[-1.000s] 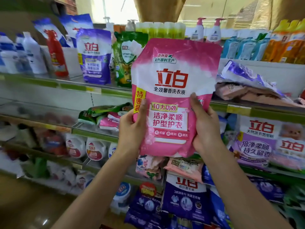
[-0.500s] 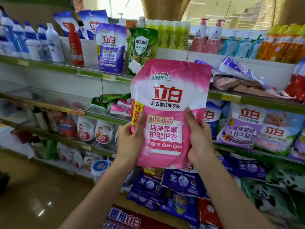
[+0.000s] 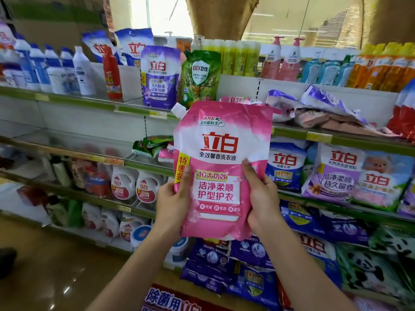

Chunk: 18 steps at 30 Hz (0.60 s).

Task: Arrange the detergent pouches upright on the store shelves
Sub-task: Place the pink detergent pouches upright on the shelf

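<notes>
I hold a pink detergent pouch [image 3: 221, 151] upright in front of the shelves, its white spout at the top left. My left hand [image 3: 171, 202] grips its lower left edge and my right hand [image 3: 261, 196] grips its lower right edge. On the upper shelf [image 3: 94, 102] a purple pouch [image 3: 160, 77] and a green pouch [image 3: 201, 74] stand upright. To the right on that shelf, purple and pink pouches [image 3: 325, 113] lie flat in a heap. A few green and pink pouches [image 3: 155, 145] lie flat on the shelf below.
White and blue bottles [image 3: 51, 70] and a red bottle [image 3: 112, 75] stand at the upper left. Pump bottles [image 3: 280, 58] line the top shelf. Bagged detergent [image 3: 336, 173] fills the right middle shelf, jugs [image 3: 134, 185] the lower left. Brown floor lies at bottom left.
The pink pouch has come lower and slightly right in view, still held by both hands. The view has shifted left, showing more of the left shelves and floor.
</notes>
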Each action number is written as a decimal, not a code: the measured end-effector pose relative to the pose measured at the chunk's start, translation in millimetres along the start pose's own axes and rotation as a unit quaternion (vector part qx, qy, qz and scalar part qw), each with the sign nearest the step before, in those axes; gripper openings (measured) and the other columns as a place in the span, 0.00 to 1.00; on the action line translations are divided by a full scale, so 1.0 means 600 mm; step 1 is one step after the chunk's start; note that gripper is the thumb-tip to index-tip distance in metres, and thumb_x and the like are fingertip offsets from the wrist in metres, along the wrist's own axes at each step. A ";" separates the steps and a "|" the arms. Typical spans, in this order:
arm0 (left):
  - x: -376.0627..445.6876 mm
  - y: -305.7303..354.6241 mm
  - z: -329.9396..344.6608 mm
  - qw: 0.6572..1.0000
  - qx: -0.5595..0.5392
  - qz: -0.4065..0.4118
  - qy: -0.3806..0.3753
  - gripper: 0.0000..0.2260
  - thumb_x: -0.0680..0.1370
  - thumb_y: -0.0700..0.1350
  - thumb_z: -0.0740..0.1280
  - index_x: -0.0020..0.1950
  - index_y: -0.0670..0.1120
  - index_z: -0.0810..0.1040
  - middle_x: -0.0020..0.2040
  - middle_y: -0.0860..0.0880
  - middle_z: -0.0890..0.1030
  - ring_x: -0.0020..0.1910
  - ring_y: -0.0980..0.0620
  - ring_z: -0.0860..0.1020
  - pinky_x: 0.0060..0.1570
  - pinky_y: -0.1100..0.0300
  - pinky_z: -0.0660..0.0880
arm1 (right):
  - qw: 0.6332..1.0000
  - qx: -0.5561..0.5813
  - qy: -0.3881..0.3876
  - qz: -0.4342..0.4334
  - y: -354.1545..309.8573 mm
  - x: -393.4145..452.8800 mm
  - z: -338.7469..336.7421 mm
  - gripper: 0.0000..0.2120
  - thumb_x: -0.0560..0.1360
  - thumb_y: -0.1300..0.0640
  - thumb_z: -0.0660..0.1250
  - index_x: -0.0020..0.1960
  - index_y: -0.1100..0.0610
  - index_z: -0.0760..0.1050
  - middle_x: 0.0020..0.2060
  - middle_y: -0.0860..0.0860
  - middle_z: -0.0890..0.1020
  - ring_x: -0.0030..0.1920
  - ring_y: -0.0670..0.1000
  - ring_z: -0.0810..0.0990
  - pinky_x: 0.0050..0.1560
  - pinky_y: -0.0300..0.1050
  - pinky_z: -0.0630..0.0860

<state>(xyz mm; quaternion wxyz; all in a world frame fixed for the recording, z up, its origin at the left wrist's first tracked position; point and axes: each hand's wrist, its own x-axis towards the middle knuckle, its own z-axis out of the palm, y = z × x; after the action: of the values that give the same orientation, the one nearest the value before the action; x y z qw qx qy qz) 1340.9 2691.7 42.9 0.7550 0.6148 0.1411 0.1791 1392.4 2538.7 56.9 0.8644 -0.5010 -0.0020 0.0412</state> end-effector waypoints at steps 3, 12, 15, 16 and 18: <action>0.014 0.004 -0.018 1.000 0.000 0.000 -0.003 0.25 0.68 0.68 0.66 0.41 0.45 0.79 0.37 0.46 0.86 0.34 0.47 0.85 0.26 0.61 0.78 | 1.000 -0.001 0.002 0.007 0.010 0.006 0.020 0.15 0.69 0.50 0.76 0.52 0.55 0.80 0.41 0.55 0.88 0.38 0.57 0.87 0.31 0.49 0.82; 0.070 0.006 -0.054 1.000 0.000 0.004 -0.004 0.23 0.71 0.66 0.66 0.42 0.45 0.80 0.39 0.46 0.86 0.36 0.46 0.86 0.29 0.59 0.80 | 1.000 0.005 -0.005 0.019 0.038 0.046 0.065 0.17 0.69 0.49 0.76 0.54 0.56 0.80 0.42 0.56 0.88 0.39 0.58 0.87 0.31 0.50 0.82; 0.096 0.008 -0.067 1.000 -0.004 0.007 -0.006 0.22 0.72 0.65 0.67 0.42 0.44 0.80 0.39 0.45 0.86 0.36 0.45 0.86 0.28 0.59 0.79 | 1.000 0.001 -0.013 0.013 0.047 0.066 0.085 0.16 0.69 0.49 0.76 0.53 0.55 0.80 0.41 0.56 0.88 0.39 0.58 0.87 0.32 0.50 0.82; 0.108 0.008 -0.072 1.000 -0.005 0.007 -0.007 0.22 0.72 0.64 0.67 0.42 0.44 0.80 0.39 0.45 0.86 0.36 0.44 0.86 0.28 0.59 0.79 | 1.000 -0.001 -0.015 0.010 0.050 0.074 0.094 0.15 0.69 0.49 0.76 0.52 0.55 0.80 0.41 0.56 0.88 0.39 0.58 0.87 0.32 0.50 0.82; 0.131 0.010 -0.086 1.000 0.004 0.014 -0.013 0.22 0.72 0.64 0.66 0.44 0.44 0.79 0.39 0.45 0.86 0.36 0.44 0.86 0.28 0.59 0.80 | 1.000 0.000 -0.020 0.006 0.055 0.088 0.112 0.15 0.68 0.49 0.76 0.51 0.55 0.79 0.41 0.56 0.88 0.39 0.58 0.87 0.32 0.50 0.82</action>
<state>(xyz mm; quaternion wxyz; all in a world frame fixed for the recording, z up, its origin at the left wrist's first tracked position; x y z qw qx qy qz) 1388.2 2772.8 39.1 0.7516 0.6221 0.1234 0.1813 1440.0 2617.0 59.7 0.8638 -0.5004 -0.0168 0.0563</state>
